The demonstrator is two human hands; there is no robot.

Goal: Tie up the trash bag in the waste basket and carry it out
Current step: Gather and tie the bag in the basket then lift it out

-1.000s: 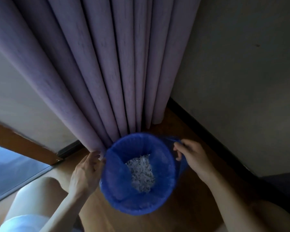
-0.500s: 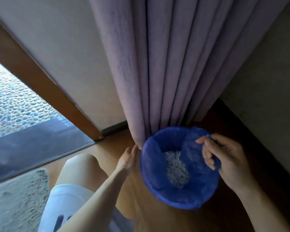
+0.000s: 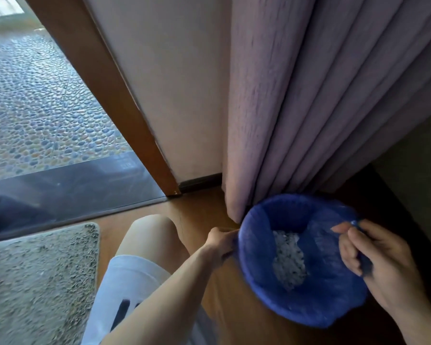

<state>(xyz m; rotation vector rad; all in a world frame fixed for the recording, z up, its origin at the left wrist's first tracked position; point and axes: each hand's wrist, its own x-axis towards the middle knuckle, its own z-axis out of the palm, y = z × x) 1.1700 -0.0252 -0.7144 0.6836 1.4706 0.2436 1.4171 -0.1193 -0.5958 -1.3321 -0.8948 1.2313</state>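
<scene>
A blue trash bag lines a round waste basket on the wooden floor at the lower right; the basket itself is hidden under the bag. Pale crumpled trash lies at the bottom. My left hand grips the bag's edge at the basket's left rim. My right hand pinches the bag's right edge, lifted off the rim and pulled inward over the opening.
A mauve curtain hangs right behind the basket, touching its far rim. A wooden door frame borders an opening to pebbled ground at left. A speckled mat lies at lower left. My bare knee is beside the basket.
The view has swung left, revealing the doorway and mat. My right hand has peeled the bag's right edge off the rim and drawn it inward; my left hand has closed on the left edge.
</scene>
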